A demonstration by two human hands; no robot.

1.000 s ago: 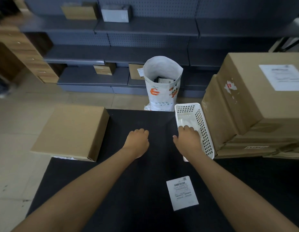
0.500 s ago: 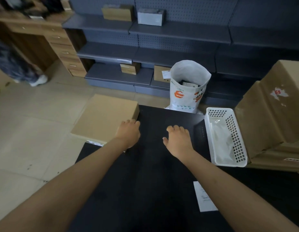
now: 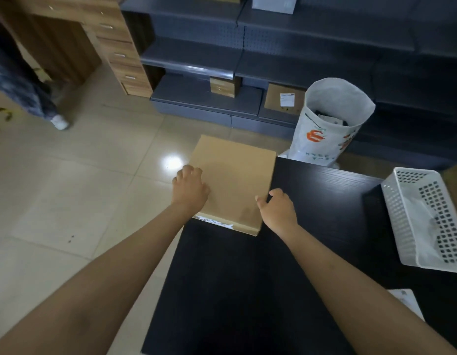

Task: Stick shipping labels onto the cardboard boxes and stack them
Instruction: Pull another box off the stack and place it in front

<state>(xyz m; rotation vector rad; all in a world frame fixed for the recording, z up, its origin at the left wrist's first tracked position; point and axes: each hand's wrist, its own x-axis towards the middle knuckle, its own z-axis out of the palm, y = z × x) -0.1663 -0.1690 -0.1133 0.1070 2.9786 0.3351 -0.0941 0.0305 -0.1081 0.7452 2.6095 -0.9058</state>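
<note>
- Cardboard box [image 3: 232, 180] is lying flat at the worktop's [image 3: 247, 290] 11 o'clock corner, overhanging the tiled floor [image 3: 81, 188].
- Left hand [image 3: 190, 189] is grasping the box's 9 o'clock edge, fingers curled over it.
- Right hand [image 3: 278, 211] is gripping the box's 3 o'clock edge.
- Shipping label [image 3: 407, 304] is lying on the worktop at 4 o'clock.
- White perforated basket [image 3: 401, 219] is sitting at 3 o'clock.
- White bag [image 3: 329, 124] is standing on the floor at 1 o'clock.

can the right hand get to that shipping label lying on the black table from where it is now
Probably yes. The right hand grips the cardboard box; the shipping label lies nearer, beside its forearm, with bare black table between.
</note>
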